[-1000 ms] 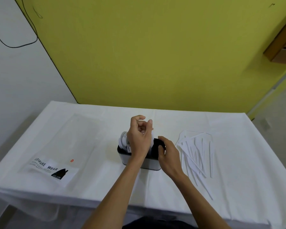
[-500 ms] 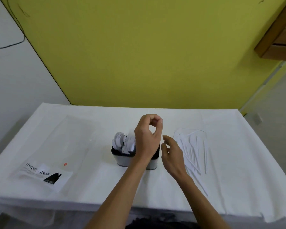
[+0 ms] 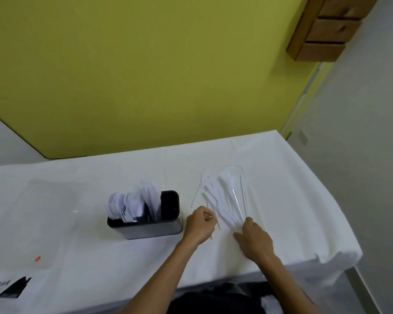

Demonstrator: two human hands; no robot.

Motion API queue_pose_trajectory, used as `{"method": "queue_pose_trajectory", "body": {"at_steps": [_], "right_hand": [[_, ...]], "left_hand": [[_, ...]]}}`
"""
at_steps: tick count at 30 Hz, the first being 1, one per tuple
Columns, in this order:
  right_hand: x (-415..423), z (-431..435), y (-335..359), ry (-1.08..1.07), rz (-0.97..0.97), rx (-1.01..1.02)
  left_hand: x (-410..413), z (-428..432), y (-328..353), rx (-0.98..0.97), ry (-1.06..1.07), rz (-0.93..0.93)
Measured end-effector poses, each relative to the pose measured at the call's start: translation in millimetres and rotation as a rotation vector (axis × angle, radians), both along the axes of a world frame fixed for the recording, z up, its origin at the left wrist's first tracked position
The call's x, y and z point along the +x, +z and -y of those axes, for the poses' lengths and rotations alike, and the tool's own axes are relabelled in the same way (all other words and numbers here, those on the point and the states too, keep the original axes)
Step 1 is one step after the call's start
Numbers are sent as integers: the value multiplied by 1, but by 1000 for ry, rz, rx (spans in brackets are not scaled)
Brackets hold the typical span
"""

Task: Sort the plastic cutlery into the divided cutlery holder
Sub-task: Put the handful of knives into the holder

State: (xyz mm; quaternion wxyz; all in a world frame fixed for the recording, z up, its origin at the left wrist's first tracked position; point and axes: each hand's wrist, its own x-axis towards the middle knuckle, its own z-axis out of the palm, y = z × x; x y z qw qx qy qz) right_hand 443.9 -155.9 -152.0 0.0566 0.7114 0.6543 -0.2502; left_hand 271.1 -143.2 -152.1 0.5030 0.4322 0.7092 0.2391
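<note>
You're in a plain indoor room, most likely a spare room in a home. A yellow-green painted wall point(image 3: 145, 75) meets a pale grey wall point(image 3: 361, 166) on your right, and a small wooden drawer unit point(image 3: 327, 32) hangs high there. Your tabletop point(image 3: 281, 200) is draped in a loose white cloth point(image 3: 327, 252), with a clear plastic bag point(image 3: 32, 234) printed "WEAR" lying on it.

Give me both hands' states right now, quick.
Left hand: fingers curled, pinching a thin stick.
Right hand: open, fingers resting on the loose cutlery pile.
</note>
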Motion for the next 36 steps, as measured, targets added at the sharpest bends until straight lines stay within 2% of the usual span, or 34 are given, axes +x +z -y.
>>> {"method": "queue_pose_trajectory", "body": {"at_steps": [3, 8, 11, 14, 18, 22, 27, 36], "right_hand": [[14, -1, 0, 68, -41, -12], [36, -7, 12, 81, -103, -4], [36, -17, 23, 46, -176, 111], [23, -41, 23, -1, -104, 241], [-5, -62, 6, 61, 20, 57], [-21, -69, -3, 117, 92, -4], [-9, -77, 1, 113, 56, 11], [16, -89, 6, 161, 139, 20]], "left_hand": [[-1, 0, -15, -51, 14, -29], [5, -12, -17, -27, 100, -47], [12, -19, -13, -12, 165, -60], [16, -25, -11, 17, 216, -101], [23, -27, -15, 61, 238, -163], [33, -27, -17, 43, 208, -167], [37, -40, -14, -10, 166, -151], [38, -59, -6, -30, 104, -155]]}}
